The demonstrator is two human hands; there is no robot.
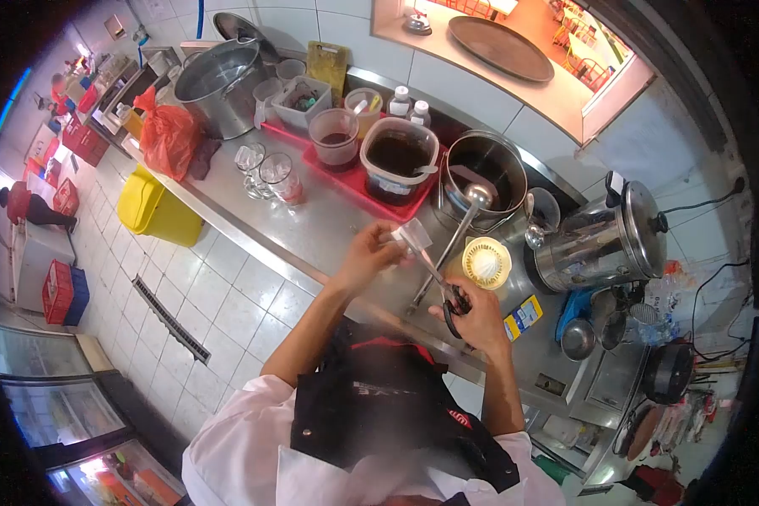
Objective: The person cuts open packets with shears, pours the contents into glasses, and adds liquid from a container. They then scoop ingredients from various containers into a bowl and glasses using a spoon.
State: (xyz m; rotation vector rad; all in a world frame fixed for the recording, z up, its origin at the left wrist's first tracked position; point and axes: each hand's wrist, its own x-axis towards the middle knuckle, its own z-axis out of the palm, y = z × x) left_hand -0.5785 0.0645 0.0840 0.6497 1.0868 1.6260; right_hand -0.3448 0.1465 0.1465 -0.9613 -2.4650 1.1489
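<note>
My left hand [374, 255] pinches a small whitish, see-through packet [412, 235] over the steel counter. My right hand [476, 319] is closed around the black handles of a pair of scissors [455, 302]. Their blades point up and left, with the tips right at the packet. Just beyond my right hand sits a yellow citrus juicer [487, 263] with a white ribbed top. A yellow, white and blue packet [524, 318] lies to the right of that hand. Behind the scissors, a long-handled ladle [477, 199] rests across a steel pot [504, 156] of dark liquid.
A red tray [350, 180] carries tubs of dark liquid, including a square tub [399, 158]. Glass mugs [277, 174] stand at its left. A large lidded steel urn [603, 244] is on the right, a big pot [222, 84] and orange bag [167, 135] at the far left.
</note>
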